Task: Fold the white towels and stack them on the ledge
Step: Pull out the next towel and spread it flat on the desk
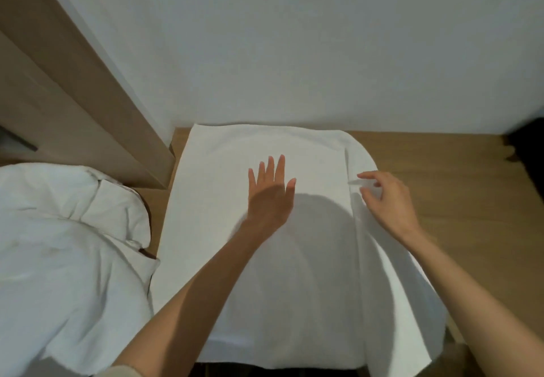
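A white towel [223, 200] lies spread over the wooden ledge [441, 176] against the white wall, its near end hanging over the ledge's front edge. My left hand [270, 192] presses flat on the towel's middle with straight fingers. My right hand [388, 197] pinches a raised fold of the towel near its right edge, where the cloth is doubled over.
Crumpled white cloth [64, 253] lies piled at the left. A brown wooden panel [73, 91] slants up at the left beside the wall. A dark object [527, 144] sits at the far right of the ledge. Bare wood shows to the towel's right.
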The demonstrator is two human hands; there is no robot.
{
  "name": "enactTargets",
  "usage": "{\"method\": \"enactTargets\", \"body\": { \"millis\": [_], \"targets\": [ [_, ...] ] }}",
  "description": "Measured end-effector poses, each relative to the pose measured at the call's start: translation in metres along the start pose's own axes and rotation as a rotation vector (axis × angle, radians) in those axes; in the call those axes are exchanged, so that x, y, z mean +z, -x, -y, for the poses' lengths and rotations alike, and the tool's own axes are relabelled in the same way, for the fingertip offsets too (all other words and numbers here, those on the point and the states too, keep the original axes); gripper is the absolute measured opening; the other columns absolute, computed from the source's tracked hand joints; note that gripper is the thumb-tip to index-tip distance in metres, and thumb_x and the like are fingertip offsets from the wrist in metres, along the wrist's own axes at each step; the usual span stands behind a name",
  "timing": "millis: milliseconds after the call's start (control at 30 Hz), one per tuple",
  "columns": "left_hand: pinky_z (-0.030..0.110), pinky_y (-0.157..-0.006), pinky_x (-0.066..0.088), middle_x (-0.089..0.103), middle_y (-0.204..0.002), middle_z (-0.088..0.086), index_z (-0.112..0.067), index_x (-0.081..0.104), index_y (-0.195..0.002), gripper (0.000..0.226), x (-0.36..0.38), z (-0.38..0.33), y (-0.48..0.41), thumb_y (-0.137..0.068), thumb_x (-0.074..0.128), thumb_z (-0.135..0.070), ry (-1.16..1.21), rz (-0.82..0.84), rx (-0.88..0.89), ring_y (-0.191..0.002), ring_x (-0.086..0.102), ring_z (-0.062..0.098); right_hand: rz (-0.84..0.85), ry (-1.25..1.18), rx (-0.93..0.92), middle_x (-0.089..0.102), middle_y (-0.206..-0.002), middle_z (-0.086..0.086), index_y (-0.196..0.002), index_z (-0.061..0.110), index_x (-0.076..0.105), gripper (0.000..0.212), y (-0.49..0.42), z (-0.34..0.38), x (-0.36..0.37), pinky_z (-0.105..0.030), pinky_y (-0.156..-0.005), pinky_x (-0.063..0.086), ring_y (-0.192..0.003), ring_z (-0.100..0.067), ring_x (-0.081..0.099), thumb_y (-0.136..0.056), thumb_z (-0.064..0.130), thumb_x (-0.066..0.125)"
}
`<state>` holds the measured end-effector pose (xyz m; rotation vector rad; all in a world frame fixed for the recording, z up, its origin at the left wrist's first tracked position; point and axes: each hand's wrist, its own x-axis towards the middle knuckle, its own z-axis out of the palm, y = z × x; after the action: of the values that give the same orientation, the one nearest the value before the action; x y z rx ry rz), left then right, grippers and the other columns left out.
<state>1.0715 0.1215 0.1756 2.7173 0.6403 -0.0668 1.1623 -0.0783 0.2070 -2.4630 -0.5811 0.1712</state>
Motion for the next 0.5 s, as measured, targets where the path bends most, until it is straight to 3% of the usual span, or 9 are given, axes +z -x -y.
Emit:
{"method": "enactTargets", "body": {
  "millis": [167,300,400,500],
  "targets": [
    [0.039,-0.118,0.007,0.018,-0.159,0.000,-0.024,0.015,-0.152,0.052,0.014,-0.052,0.038,-0.103,0.030,-0.033,0.033,0.043,0.140,-0.145,0.018,0.020,0.137,0.029,0.179,0.058,-0.100,-0.010,-0.105,0.014,0.066,0.021,0.032,-0.045,-0.022,-0.025,-0.073,0.032,-0.088,-0.017,0.048,-0.085,0.014,0.066],
    [0.036,-0.118,0.017,0.026,-0.156,0.001,-0.025,0.026,-0.149,0.049,0.036,-0.086,0.063,-0.102,0.035,-0.029,0.058,0.084,0.178,-0.143,0.024,0.019,0.292,-0.025,0.284,0.061,-0.083,-0.001,-0.089,0.020,0.062,0.010,0.057,-0.078,-0.035,-0.029,-0.062,0.038,-0.079,-0.020,0.056,-0.083,0.019,0.069],
    [0.037,-0.113,0.024,0.030,-0.154,0.003,-0.023,0.030,-0.148,0.048,0.053,-0.105,0.079,-0.101,0.037,-0.028,0.099,0.136,0.133,-0.139,0.030,0.024,0.391,0.028,0.293,0.058,-0.087,0.000,-0.082,0.025,0.063,0.011,0.067,-0.095,-0.039,-0.034,-0.076,0.047,-0.087,-0.021,0.058,-0.082,0.033,0.070],
    [0.038,-0.109,0.028,0.032,-0.153,0.006,-0.021,0.028,-0.149,0.048,0.069,-0.117,0.093,-0.102,0.034,-0.028,0.153,0.178,0.063,-0.135,0.032,0.029,0.540,0.159,0.272,0.044,-0.104,-0.001,-0.094,0.027,0.068,0.036,0.076,-0.102,-0.040,-0.035,-0.091,0.046,-0.103,-0.018,0.045,-0.075,0.058,0.068]
  ]
}}
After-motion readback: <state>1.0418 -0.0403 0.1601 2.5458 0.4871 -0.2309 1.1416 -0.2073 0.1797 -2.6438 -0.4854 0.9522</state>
